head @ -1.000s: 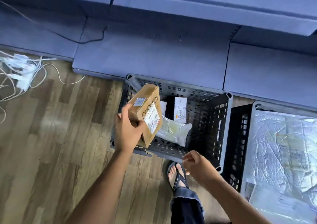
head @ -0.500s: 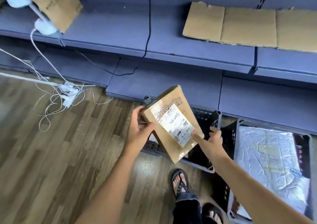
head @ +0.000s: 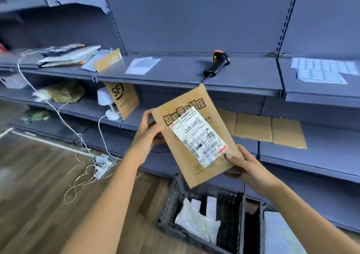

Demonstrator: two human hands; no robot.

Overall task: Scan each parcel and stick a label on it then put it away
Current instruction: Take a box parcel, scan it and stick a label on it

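**Brown parcel held up in front of the shelves**

Closest in, at 6 o'clock, a grey perforated crate [head: 171, 203] is set on the wood floor [head: 39, 185], with a white poly bag [head: 196, 222] and a couple of small white boxes [head: 211, 207] lying inside. A pale crinkly bag [head: 278, 236] is squeezed in just beside it at 5 o'clock.

Dead centre, the flat cardboard parcel [head: 196, 174] is held in the air above the crate, tilted so its long side runs from 11 to 5 o'clock. A white shipping label [head: 197, 137] is stuck on the face turned to the camera. The parcel's 9 o'clock edge is gripped by the left hand [head: 148, 135], thumb laid on the front, fingers going behind. Its 4 o'clock corner is pinched by the right hand [head: 245, 162], thumb pressed on the cardboard just beside the label, the other fingers curled underneath.

At 8 o'clock a white power strip [head: 101, 164] and a tangle of thin cables [head: 78, 177] are lying on the floor.

Further back, grey metal shelving [head: 175, 76] is spread across the whole width. Flattened cardboard [head: 268, 131] is laid on a shelf at 3 o'clock. A brown SF envelope [head: 121, 98] is propped by a small white lamp [head: 108, 101] at 10 o'clock. One shelf up, a black barcode scanner [head: 217, 63] with an orange tip is lying at 12 o'clock, and sheets of small labels [head: 321, 70] are spread out at 2 o'clock.
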